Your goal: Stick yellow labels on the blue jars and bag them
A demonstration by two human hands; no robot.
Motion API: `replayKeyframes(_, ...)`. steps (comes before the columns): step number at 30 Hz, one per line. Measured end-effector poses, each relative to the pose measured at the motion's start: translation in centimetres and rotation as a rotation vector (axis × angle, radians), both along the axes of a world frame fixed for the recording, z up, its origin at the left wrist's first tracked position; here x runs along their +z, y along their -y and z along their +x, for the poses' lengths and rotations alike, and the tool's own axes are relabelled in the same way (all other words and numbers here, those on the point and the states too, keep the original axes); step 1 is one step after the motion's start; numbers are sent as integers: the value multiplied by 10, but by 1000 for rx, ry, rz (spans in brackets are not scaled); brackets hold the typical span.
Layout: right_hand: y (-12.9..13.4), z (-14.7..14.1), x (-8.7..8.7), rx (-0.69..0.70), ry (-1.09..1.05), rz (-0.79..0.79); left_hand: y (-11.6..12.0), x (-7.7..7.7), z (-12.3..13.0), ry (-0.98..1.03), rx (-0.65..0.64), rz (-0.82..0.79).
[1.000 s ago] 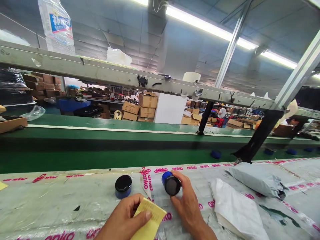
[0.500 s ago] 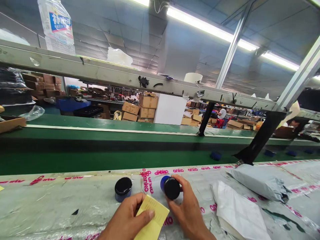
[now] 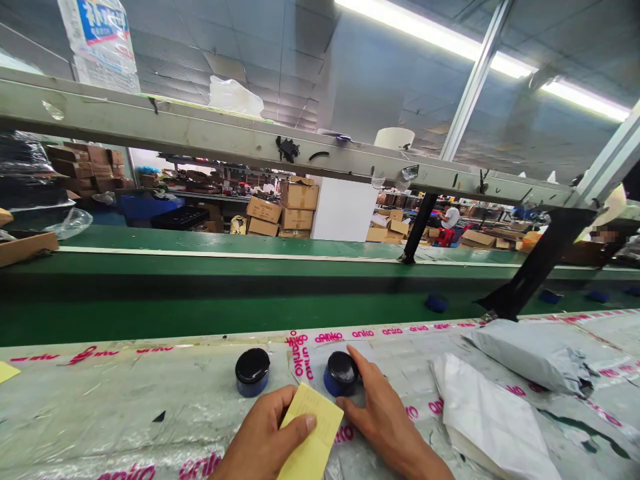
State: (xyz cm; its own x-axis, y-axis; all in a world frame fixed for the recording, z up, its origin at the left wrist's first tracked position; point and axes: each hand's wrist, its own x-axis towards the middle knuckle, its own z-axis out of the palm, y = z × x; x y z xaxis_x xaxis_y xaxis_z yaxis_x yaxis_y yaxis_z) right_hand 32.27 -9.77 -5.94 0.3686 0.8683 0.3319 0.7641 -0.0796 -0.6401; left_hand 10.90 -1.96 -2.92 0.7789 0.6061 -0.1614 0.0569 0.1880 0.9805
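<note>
Beyond a plastic-covered bench (image 3: 125, 417) runs a green strip (image 3: 150, 317), with a long shelf (image 3: 210, 137) above it and stacked boxes (image 3: 299, 207) behind. As far as the view shows, 2 jars stand upright on the bench with their black tops up: the left jar (image 3: 252, 372) free of either hand, the right jar (image 3: 341, 373) with the right hand (image 3: 383, 413) about it. The left hand (image 3: 265, 433) pinches a yellow sheet (image 3: 320, 437) between thumb and fingers, and the sheet lies on neither jar. The right thumb and forefinger stand apart around the right jar; I cannot tell whether they press on it. Half a second ago that jar was tilted, its black top facing the camera; now it is upright. The left jar stays standing, and the sheet is still held.
</note>
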Motion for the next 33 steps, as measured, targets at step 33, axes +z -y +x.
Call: replayKeyframes(33,22,-65,12,204,-93,357,13,13,9,-186,159,276)
